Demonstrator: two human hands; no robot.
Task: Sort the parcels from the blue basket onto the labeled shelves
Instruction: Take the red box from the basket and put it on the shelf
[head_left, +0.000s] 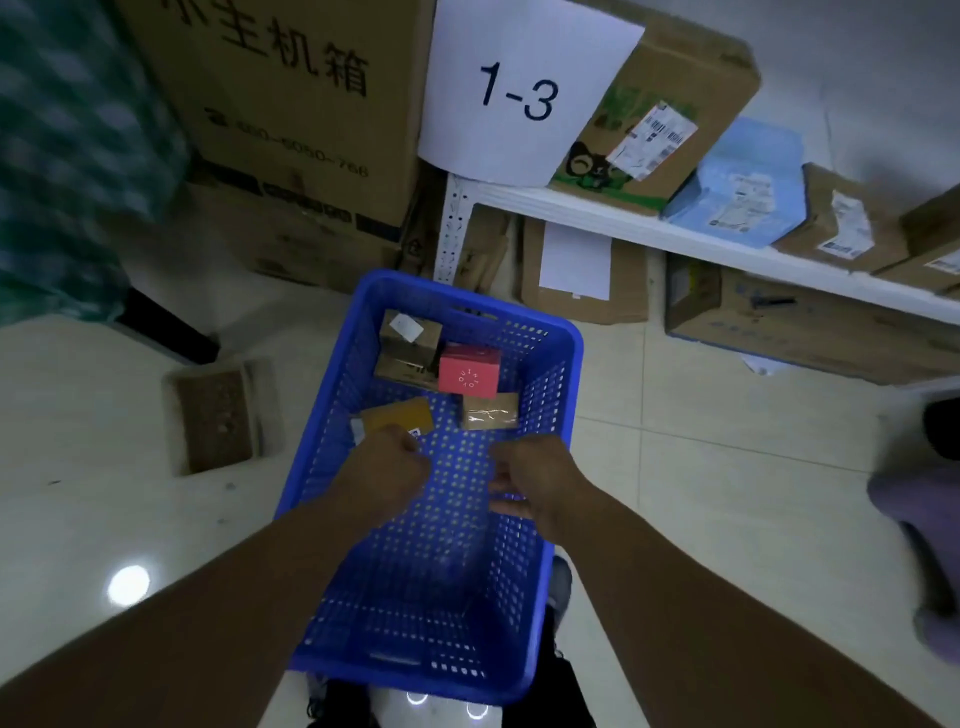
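Note:
The blue basket (563, 395) stands on the floor in front of me. At its far end lie a brown box with a white label (410, 340), a pink box (470, 370), a small tan box (490, 410) and a flat orange parcel (397, 414). My left hand (384, 467) reaches into the basket, fingers curled over the orange parcel's near edge. My right hand (527, 480) hovers over the basket floor just below the tan box, fingers loosely apart and holding nothing. A white shelf (613, 217) beyond carries a paper sign "1-3" (519, 93).
On the shelf sit a green-printed carton (660, 130), a light blue bag (737, 182) and brown boxes (836, 218). More cartons (805, 327) lie under it. Big cartons (291, 114) stack at the back left. A small open box (213, 415) sits left of the basket. A purple blurred shape (919, 525) is at the right edge.

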